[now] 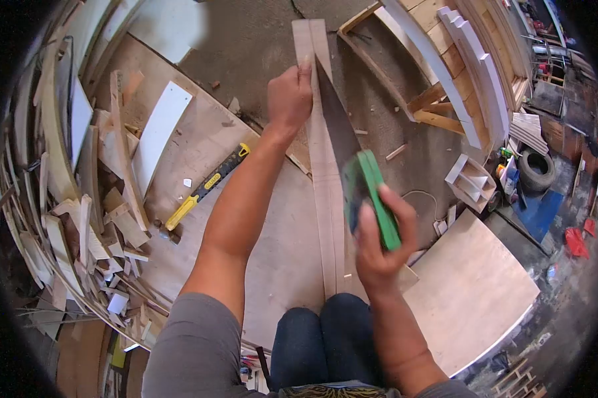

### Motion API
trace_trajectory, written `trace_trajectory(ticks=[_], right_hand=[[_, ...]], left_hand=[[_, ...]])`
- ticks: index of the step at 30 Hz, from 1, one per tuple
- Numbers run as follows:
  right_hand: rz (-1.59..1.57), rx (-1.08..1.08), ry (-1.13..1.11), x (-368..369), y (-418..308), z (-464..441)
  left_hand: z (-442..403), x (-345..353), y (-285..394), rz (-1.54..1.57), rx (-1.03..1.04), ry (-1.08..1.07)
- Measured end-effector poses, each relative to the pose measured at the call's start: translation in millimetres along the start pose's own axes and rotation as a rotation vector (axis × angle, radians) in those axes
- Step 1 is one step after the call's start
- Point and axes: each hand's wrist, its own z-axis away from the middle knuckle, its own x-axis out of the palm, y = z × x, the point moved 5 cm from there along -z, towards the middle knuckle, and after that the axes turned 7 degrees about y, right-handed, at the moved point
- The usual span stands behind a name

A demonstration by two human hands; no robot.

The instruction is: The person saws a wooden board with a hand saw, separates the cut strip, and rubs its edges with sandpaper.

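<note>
A long, narrow wooden board (325, 179) runs from my knees away toward the top of the view, with a line along its length. My left hand (290, 96) is closed on the board's left edge near its far end, thumb on top. In my right hand (385, 242) is the green handle of a handsaw (342, 132), slightly smeared by motion. Its dark blade slants up and left, and the tip meets the board just right of my left thumb. A yellow and black tool (206, 187) lies on the plywood to the left of my left forearm.
Wood offcuts (113, 255) and curved strips pile up at the left. A white curved panel (163, 129) lies near them. Curved wooden frames (445, 73) stand at the upper right. A plywood sheet (471, 292) is at the lower right, with a tyre (536, 170) beyond it.
</note>
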Motion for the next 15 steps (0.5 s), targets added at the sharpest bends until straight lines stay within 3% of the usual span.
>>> trace_trajectory(ticks=[5, 10, 11, 15], right_hand=[[-0.143, -0.039, 0.030, -25, -9, 37], [-0.211, 0.154, -0.043, -4, -9, 9], [-0.175, 0.045, 0.056, -15, 2, 23], [-0.223, 0.033, 0.077, -19, 2, 29]], left_hand=[[0, -1, 0, -0.062, -0.022, 0.016], [1, 0, 2, -0.111, -0.030, 0.024], [3, 1, 5, -0.120, -0.045, 0.022], [-3, 2, -2, -0.142, -0.065, 0.038]])
